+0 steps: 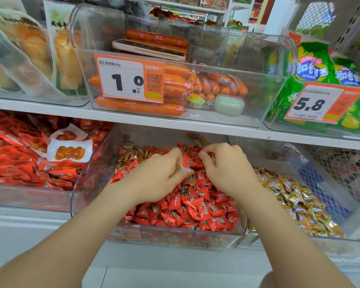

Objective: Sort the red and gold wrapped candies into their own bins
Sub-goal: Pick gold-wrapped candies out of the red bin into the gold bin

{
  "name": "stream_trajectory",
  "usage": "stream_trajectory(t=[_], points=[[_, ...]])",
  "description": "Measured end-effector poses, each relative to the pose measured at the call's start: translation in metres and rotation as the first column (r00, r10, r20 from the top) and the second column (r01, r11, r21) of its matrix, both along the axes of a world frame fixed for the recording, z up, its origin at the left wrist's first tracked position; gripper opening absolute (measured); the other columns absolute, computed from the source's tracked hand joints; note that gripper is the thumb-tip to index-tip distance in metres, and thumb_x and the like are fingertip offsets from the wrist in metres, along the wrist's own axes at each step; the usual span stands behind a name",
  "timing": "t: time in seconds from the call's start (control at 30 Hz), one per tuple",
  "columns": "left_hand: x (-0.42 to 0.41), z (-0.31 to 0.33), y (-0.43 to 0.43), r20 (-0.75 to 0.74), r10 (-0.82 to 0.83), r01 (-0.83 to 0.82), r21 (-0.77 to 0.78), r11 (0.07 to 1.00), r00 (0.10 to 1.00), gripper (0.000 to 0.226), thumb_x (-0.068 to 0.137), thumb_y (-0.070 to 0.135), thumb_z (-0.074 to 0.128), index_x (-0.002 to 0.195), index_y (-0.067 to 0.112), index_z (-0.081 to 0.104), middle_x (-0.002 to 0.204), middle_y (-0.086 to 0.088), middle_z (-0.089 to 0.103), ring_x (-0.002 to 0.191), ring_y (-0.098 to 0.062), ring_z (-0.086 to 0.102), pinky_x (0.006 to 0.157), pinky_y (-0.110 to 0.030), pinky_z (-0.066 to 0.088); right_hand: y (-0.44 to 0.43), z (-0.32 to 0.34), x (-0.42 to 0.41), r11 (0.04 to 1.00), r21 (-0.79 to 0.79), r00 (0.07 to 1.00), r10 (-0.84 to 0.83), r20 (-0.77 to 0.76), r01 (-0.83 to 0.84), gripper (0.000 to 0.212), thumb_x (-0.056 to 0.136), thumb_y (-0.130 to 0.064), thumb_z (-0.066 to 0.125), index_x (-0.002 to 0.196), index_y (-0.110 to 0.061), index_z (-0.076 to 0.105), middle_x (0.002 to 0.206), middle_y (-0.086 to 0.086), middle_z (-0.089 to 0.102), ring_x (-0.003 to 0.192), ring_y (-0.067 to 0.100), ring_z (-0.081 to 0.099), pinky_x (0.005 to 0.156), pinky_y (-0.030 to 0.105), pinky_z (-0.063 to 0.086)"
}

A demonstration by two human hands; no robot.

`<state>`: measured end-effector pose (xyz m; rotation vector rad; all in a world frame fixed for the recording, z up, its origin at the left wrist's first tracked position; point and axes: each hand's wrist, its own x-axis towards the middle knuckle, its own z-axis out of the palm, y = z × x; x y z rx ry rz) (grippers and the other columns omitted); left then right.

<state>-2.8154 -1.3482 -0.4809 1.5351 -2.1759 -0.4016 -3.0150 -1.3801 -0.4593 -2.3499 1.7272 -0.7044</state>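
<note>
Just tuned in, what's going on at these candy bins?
A person has both hands in the middle bin, mostly red candies with gold candies mixed in at the back. The left hand grips what look like gold ones; the right hand has its fingers curled in the pile, its catch unclear. The right bin holds the gold pile.

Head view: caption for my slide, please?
Left hand pinching gold wrapped candies, right hand curled beside it, in the clear plastic bin of mostly red wrapped candies.
</note>
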Motion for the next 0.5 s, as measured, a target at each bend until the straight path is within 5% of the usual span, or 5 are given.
stream_trajectory(t=[0.17, 0.3, 0.37, 0.5], points=[[0.015, 0.008, 0.001, -0.142, 0.183, -0.173, 0.079, 0.982, 0.973, 0.022, 0.109, 0.041, 0.039, 0.102, 0.022, 0.047, 0.066, 0.001, 0.059, 0.055, -0.012, 0.051, 0.052, -0.034, 0.033, -0.012, 0.003, 0.030, 0.999, -0.035, 0.977, 0.029, -0.213, -0.038, 0.027, 0.106, -0.037, 0.047, 0.105, -0.025, 0.072, 0.089, 0.011, 0.062, 0.093, 0.042, 0.069, 0.072, 0.043, 0.051], [0.027, 0.005, -0.002, -0.111, 0.201, -0.197, 0.049, 0.979, 0.973, 0.021, 0.105, 0.037, 0.045, 0.095, 0.021, 0.051, 0.066, -0.004, 0.067, 0.051, -0.020, 0.055, 0.050, -0.039, 0.038, -0.018, 0.008, 0.036, 0.997, 0.046, 0.907, -0.030, -0.421, 0.054, 0.027, 0.105, -0.038, 0.055, 0.116, -0.016, 0.066, 0.115, 0.011, 0.065, 0.106, 0.037, 0.068, 0.076, 0.039, 0.048], [0.034, 0.002, -0.004, -0.109, 0.172, -0.163, 0.086, 0.983, 0.979, 0.017, 0.104, 0.036, 0.050, 0.095, 0.022, 0.050, 0.072, -0.006, 0.073, 0.048, -0.020, 0.054, 0.046, -0.041, 0.042, -0.015, 0.015, 0.031, 0.991, 0.074, 0.896, -0.067, -0.440, 0.110, 0.020, 0.099, -0.033, 0.061, 0.109, -0.016, 0.059, 0.109, 0.010, 0.060, 0.107, 0.037, 0.066, 0.076, 0.038, 0.045], [0.044, -0.003, -0.008, -0.121, 0.135, -0.117, 0.144, 0.983, 0.983, 0.018, 0.103, 0.028, 0.051, 0.121, 0.024, 0.051, 0.084, -0.006, 0.076, 0.043, -0.011, 0.046, 0.042, -0.029, 0.040, -0.004, 0.023, 0.025, 0.985, 0.074, 0.891, -0.106, -0.441, 0.153, 0.015, 0.099, -0.032, 0.062, 0.100, -0.020, 0.052, 0.103, 0.013, 0.060, 0.104, 0.038, 0.066, 0.074, 0.037, 0.043]])
